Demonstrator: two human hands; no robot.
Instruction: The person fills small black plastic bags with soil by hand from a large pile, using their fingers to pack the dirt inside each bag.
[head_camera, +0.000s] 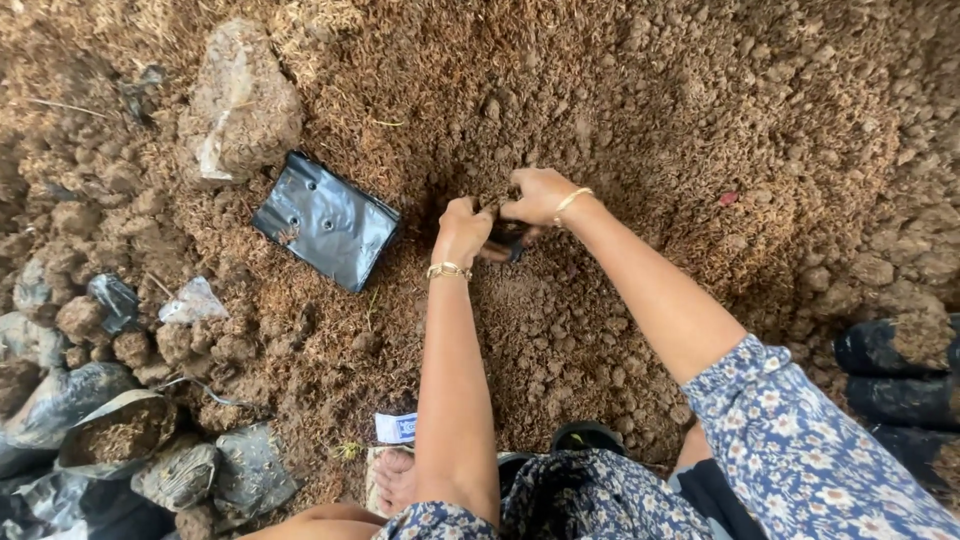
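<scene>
Floral sleeves (800, 440) lead to both hands, left hand (462, 232) and right hand (538, 196), clamped together on a small dark bag (506, 243) in crumbly soil (650, 110); a glossy black bag (326, 220) lies flat nearby.

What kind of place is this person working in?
Probably a plant nursery's potting spot, outdoors. A big heap of brown soil mix fills the ground, an empty black nursery bag lies on it, and filled black bags sit at the right. Both hands dig in the soil.

ground: brown clumpy soil heap (700, 120) | light: daylight | filled black bags (900, 370) right
</scene>
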